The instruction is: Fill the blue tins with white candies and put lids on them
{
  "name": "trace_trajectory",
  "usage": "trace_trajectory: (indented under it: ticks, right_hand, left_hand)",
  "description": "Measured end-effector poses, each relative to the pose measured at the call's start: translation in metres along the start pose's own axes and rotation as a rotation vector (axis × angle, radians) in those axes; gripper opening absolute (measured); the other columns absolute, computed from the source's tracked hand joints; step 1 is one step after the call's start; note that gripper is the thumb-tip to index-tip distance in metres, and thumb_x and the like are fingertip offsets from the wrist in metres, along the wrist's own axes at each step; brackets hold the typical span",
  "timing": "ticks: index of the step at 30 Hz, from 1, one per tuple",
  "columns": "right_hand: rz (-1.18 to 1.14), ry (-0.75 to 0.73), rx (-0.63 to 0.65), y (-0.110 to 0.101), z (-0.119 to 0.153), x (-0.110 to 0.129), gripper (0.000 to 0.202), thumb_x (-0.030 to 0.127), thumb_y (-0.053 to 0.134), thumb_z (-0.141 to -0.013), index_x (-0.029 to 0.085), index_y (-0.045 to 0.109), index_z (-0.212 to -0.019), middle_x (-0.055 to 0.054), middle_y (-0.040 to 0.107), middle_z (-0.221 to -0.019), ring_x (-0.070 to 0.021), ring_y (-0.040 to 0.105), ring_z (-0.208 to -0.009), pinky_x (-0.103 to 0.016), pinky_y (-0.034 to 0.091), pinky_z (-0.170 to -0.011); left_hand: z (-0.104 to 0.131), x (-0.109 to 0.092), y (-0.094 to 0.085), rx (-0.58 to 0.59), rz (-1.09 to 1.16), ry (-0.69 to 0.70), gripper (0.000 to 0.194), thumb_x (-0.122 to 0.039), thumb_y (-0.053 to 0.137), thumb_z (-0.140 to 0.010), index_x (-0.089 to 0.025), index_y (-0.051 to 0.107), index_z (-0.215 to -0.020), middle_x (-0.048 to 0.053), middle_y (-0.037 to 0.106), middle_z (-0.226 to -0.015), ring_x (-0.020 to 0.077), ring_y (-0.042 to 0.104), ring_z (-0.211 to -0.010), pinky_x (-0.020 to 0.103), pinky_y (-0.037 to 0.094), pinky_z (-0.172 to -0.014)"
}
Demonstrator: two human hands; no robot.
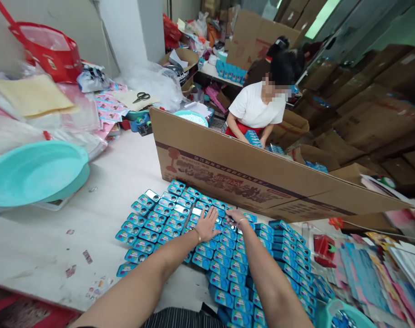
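Note:
Rows of small blue tins (155, 217) with printed lids and a round spot at one end cover the middle of the table. My left hand (207, 225) lies flat on top of the tins near the back rows, fingers outstretched. Just right of it, my right hand (237, 218) has its fingers bent down over the tins at the back edge. Something small and dark shows at those fingertips, but I cannot make out what it is. More blue tins (289, 246) stand in taller stacks at the right, beside my right forearm.
A cardboard panel (207, 159) stands upright behind the tins. At the left is a turquoise basin (40, 173); scissors (141, 97) lie farther back. A turquoise bowl (344, 307) and a red tape dispenser (324, 250) are at the right. Beyond the panel a co-worker (257, 109) handles blue packs.

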State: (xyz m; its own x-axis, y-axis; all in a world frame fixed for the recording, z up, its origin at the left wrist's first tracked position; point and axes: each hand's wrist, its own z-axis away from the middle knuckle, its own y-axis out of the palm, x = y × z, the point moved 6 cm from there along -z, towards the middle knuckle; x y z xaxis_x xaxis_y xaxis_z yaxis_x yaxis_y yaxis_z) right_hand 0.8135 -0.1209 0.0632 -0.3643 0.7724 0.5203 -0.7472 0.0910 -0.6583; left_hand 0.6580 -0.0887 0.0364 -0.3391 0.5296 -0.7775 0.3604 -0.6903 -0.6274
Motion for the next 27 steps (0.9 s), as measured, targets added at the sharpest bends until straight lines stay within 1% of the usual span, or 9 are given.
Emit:
trace_trajectory:
  ticks: [2, 4, 7, 11, 14, 17, 20, 23, 27]
  right_hand:
    - [-0.155, 0.000, -0.008, -0.003, 0.003, -0.008, 0.005, 0.021, 0.056, -0.082, 0.018, 0.059, -0.082, -0.005, 0.068, -0.073, -0.0174, 0.068, -0.071, -0.029, 0.057, -0.064]
    - [-0.256, -0.016, -0.043, -0.005, 0.000, -0.013, 0.010, 0.014, 0.055, -0.077, 0.018, 0.057, -0.086, -0.004, 0.068, -0.076, -0.0163, 0.068, -0.071, -0.029, 0.058, -0.065]
    - [-0.351, -0.036, -0.148, -0.005, -0.015, -0.013, 0.017, 0.011, 0.054, -0.072, 0.019, 0.055, -0.086, -0.004, 0.066, -0.079, -0.0177, 0.069, -0.075, -0.030, 0.058, -0.067]
    - [-0.339, -0.115, -0.311, 0.002, -0.037, -0.001, 0.026, 0.011, 0.052, -0.066, 0.018, 0.057, -0.090, -0.006, 0.064, -0.092, -0.0197, 0.068, -0.082, -0.034, 0.057, -0.075]
    - [-0.237, -0.196, -0.369, 0.011, -0.043, 0.008, 0.033, 0.009, 0.049, -0.062, 0.018, 0.062, -0.091, -0.008, 0.062, -0.101, -0.0202, 0.065, -0.089, -0.034, 0.052, -0.088]
    - [-0.101, -0.226, -0.361, 0.017, -0.045, 0.010, 0.037, 0.006, 0.049, -0.060, 0.018, 0.067, -0.091, -0.009, 0.062, -0.102, -0.0233, 0.062, -0.099, -0.033, 0.046, -0.096]
    - [0.035, -0.181, -0.331, 0.016, -0.050, 0.006, 0.037, 0.006, 0.054, -0.062, 0.018, 0.070, -0.093, -0.011, 0.064, -0.102, -0.0268, 0.059, -0.107, -0.033, 0.042, -0.098]
    - [0.151, -0.104, -0.272, 0.014, -0.058, 0.000, 0.028, 0.010, 0.060, -0.067, 0.018, 0.071, -0.092, -0.011, 0.068, -0.100, -0.0269, 0.062, -0.103, -0.032, 0.044, -0.093]
    - [0.257, -0.037, -0.149, 0.014, -0.073, -0.006, 0.018, 0.016, 0.066, -0.068, 0.018, 0.073, -0.084, -0.006, 0.072, -0.086, -0.0233, 0.067, -0.090, -0.027, 0.046, -0.077]
  left_hand:
    - [-0.005, -0.001, 0.000, -0.035, -0.011, 0.020, 0.081, -0.051, 0.062, -0.082, -0.014, 0.036, -0.149, 0.020, 0.027, -0.158, 0.0345, 0.014, -0.150, 0.054, -0.007, -0.119]
    - [-0.012, -0.002, 0.000, -0.060, -0.049, 0.041, 0.084, -0.054, 0.059, -0.084, -0.010, 0.033, -0.151, 0.022, 0.026, -0.158, 0.0342, 0.012, -0.150, 0.053, -0.007, -0.119]
    - [-0.023, 0.000, 0.007, -0.034, -0.181, 0.040, 0.088, -0.059, 0.051, -0.086, -0.009, 0.024, -0.154, 0.021, 0.017, -0.161, 0.0331, 0.007, -0.151, 0.053, -0.004, -0.120]
    - [-0.031, 0.004, 0.016, 0.036, -0.412, 0.044, 0.092, -0.065, 0.037, -0.089, -0.002, 0.018, -0.154, 0.023, 0.015, -0.160, 0.0346, 0.007, -0.151, 0.057, 0.002, -0.119]
    - [-0.030, 0.004, 0.016, 0.057, -0.506, 0.056, 0.096, -0.070, 0.032, -0.089, 0.000, 0.017, -0.153, 0.024, 0.018, -0.159, 0.0346, 0.007, -0.150, 0.057, 0.006, -0.119]
    - [-0.028, 0.002, 0.013, 0.055, -0.531, 0.070, 0.098, -0.073, 0.030, -0.088, -0.001, 0.018, -0.153, 0.024, 0.020, -0.159, 0.0340, 0.007, -0.150, 0.056, 0.009, -0.118]
    - [-0.027, 0.001, 0.011, 0.044, -0.540, 0.074, 0.099, -0.073, 0.031, -0.087, -0.001, 0.017, -0.153, 0.024, 0.019, -0.159, 0.0347, 0.006, -0.150, 0.056, 0.010, -0.118]
    - [-0.028, 0.001, 0.012, 0.040, -0.539, 0.081, 0.098, -0.073, 0.031, -0.088, -0.001, 0.016, -0.154, 0.024, 0.018, -0.160, 0.0352, 0.006, -0.150, 0.057, 0.009, -0.118]
    - [-0.028, 0.004, 0.017, 0.037, -0.541, 0.076, 0.096, -0.071, 0.030, -0.089, 0.000, 0.018, -0.153, 0.024, 0.019, -0.159, 0.0349, 0.007, -0.150, 0.058, 0.008, -0.118]
